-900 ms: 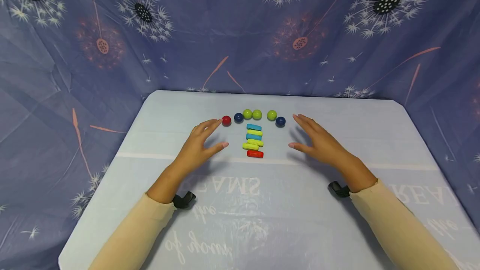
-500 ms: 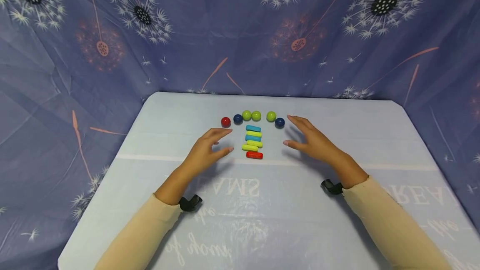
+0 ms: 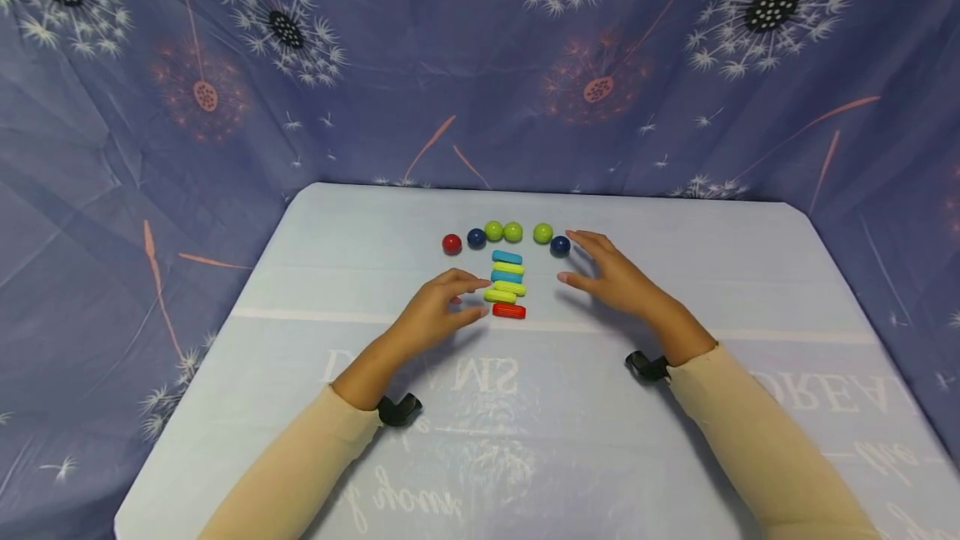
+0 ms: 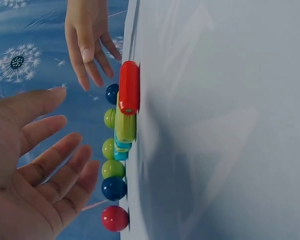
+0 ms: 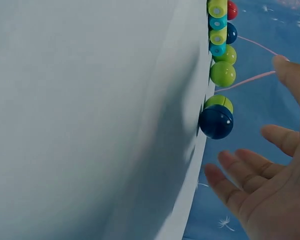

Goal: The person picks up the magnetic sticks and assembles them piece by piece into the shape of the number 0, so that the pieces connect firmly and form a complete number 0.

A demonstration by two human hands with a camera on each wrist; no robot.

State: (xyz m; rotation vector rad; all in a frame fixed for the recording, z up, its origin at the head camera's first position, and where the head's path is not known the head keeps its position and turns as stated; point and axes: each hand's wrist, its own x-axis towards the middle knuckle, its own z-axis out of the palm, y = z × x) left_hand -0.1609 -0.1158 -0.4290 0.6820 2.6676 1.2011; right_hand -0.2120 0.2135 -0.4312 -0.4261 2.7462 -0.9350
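**Two open hands close on a row of coloured bars**

Nearest the camera, two cream sleeves run out over the pale blue table (image 3: 300, 440). The left hand (image 3: 438, 315) hovers just left of a short column of small bars, fingers loosely spread and gripping nothing; its fingertips are just beside the lime bar (image 3: 500, 296) and the red bar (image 3: 508, 311), and whether they touch cannot be told. The right hand (image 3: 611, 277) hangs to the right of the column, also relaxed and empty, its fingertips near the far-right dark blue ball (image 3: 560, 246).

The bars lie side by side, stacked from near to far in the middle of the table. There are six: one red at the near end, three lime, and two turquoise, the farthest being a turquoise bar (image 3: 507, 257). They look like hard, glossy plastic, so likely light, stiff and a little slippery. A pinch across the short sides of one bar seems the surest hold; a nudge would probably shift its neighbours.

Beyond the bars, six balls sit in a shallow arc. From left to right: one red ball (image 3: 452, 243), one dark blue ball (image 3: 476, 237), a pair of green balls (image 3: 503, 231) close together, another green ball (image 3: 543, 232), then the second dark blue. Smooth and round, they will likely roll if brushed.

A dandelion-print cloth (image 3: 375, 65) backs the scene.
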